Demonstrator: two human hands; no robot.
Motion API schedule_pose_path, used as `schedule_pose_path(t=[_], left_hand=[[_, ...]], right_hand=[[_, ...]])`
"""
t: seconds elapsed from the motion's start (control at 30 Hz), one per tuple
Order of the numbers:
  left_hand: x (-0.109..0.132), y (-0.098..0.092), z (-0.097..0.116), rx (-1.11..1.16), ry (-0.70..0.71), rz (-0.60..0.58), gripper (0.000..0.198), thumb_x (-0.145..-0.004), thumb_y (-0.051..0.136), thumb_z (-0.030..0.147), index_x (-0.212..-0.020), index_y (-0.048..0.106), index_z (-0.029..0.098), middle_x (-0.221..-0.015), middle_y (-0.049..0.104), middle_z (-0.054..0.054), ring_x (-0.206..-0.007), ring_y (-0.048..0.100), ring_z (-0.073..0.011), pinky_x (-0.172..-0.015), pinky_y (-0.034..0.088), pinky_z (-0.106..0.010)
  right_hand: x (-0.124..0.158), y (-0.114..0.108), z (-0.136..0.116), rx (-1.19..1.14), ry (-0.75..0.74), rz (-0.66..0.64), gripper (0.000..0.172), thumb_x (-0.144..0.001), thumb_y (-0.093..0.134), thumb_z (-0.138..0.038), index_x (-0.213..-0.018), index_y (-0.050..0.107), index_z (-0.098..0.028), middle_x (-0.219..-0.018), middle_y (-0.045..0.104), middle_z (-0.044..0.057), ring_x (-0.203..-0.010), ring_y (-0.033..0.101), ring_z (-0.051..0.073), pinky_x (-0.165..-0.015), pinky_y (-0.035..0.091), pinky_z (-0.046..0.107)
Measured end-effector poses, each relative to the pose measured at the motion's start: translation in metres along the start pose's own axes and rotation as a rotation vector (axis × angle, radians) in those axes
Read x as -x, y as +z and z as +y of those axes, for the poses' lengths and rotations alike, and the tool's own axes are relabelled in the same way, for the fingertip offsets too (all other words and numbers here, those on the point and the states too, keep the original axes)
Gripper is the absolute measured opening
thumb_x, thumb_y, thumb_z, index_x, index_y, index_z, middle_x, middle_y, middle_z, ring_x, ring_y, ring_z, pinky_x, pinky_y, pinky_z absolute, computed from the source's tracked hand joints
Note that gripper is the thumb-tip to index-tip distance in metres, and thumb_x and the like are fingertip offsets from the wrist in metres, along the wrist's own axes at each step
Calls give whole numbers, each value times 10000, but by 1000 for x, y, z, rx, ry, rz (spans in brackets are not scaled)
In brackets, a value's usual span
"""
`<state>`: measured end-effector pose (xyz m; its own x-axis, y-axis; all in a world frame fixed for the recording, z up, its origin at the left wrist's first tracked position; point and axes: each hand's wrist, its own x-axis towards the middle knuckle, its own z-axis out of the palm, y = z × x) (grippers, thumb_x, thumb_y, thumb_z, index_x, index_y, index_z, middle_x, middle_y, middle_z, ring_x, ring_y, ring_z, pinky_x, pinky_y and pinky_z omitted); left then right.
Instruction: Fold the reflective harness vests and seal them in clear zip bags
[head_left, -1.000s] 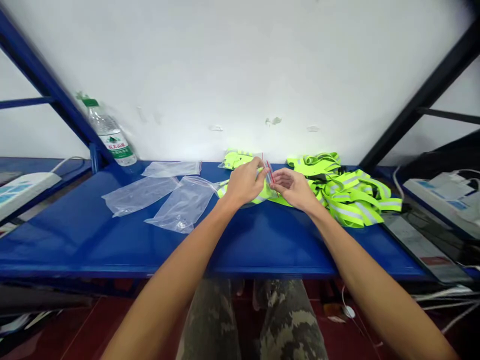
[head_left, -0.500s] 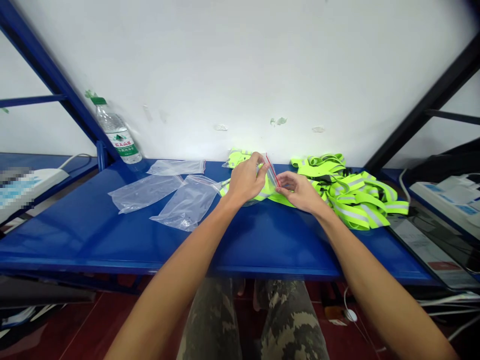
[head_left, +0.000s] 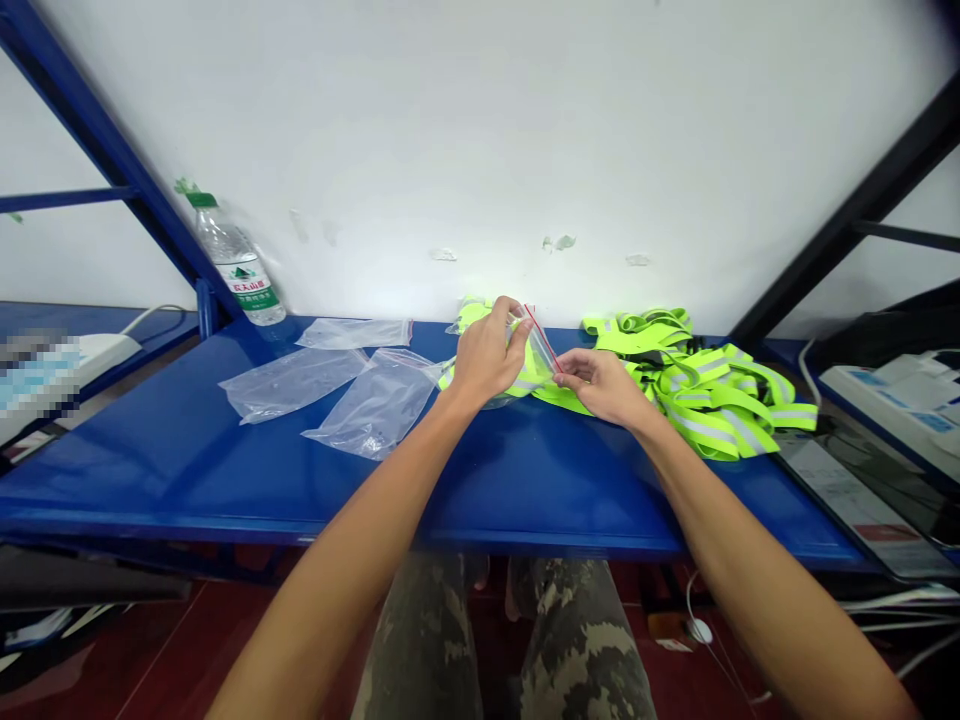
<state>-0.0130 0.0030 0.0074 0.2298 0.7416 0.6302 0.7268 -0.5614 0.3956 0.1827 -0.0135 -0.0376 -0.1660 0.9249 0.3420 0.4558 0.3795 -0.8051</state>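
My left hand (head_left: 487, 355) and my right hand (head_left: 600, 386) meet above the blue shelf. Between them is a small clear zip bag (head_left: 541, 345) with a red strip along one edge. My left fingers grip its left side, and my right fingertips pinch its lower end. Whatever may be inside the bag is hard to make out. Under my hands lies a neon yellow reflective vest (head_left: 551, 396). To its right is a heap of similar vests (head_left: 712, 405) with silver bands. Three larger clear plastic bags (head_left: 379, 405) lie flat to the left.
A blue metal shelf (head_left: 150, 480) runs across, backed by a white wall (head_left: 480, 130). A water bottle (head_left: 238, 268) stands at the back left. Power strips (head_left: 892, 395) and cables lie on lower side shelves. Camouflage trousers (head_left: 510, 640) show below.
My left hand has risen slightly with the small bag, and the bag's red strip now stands more steeply between my hands. The vests and larger bags have not moved.
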Motion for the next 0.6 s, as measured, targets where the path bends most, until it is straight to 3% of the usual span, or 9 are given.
schedule_pose_path(t=[0.1, 0.2, 0.33, 0.47, 0.6], left_hand=[[2, -5, 4, -150, -61, -30, 467, -994, 331, 558, -1248, 508, 209, -1092, 710, -105, -962, 676, -257, -817, 474, -340], [4, -6, 6, -304, -188, -127, 674, -950, 220, 695, -1190, 576, 175, -1003, 717, -149, -953, 685, -300, -818, 485, -380], [4, 0, 2, -373, -217, -154, 763, -979, 72, 631, -997, 673, 161, -895, 716, -155, -903, 700, -291, -805, 499, -393], [4, 7, 0, -326, -164, -118, 775, -990, 94, 608, -909, 710, 144, -850, 711, -166, -862, 703, -281, -805, 505, -403], [4, 11, -1, -289, -138, -128, 783, -1001, 95, 581, -858, 719, 130, -827, 711, -175, -863, 694, -272, -817, 507, -398]], right_hand=[[-2, 0, 3, -22, 29, 36, 205, -718, 670, -348, -817, 662, -168, -778, 675, 69, -727, 609, 199, -728, 500, 366], [-2, 0, 4, -54, 48, 59, 247, -700, 693, -372, -826, 662, -162, -774, 668, 68, -723, 608, 198, -728, 504, 364], [2, 1, -1, -28, 17, 30, 320, -730, 708, -430, -882, 676, -150, -829, 687, 75, -772, 625, 207, -782, 514, 375], [7, 8, -12, 0, -6, -57, 501, -713, 773, -481, -1087, 674, -163, -1039, 716, 73, -901, 642, 228, -841, 511, 364], [9, 18, -16, 28, -22, -49, 455, -705, 779, -523, -937, 678, -144, -890, 714, 49, -787, 615, 208, -718, 494, 315]])
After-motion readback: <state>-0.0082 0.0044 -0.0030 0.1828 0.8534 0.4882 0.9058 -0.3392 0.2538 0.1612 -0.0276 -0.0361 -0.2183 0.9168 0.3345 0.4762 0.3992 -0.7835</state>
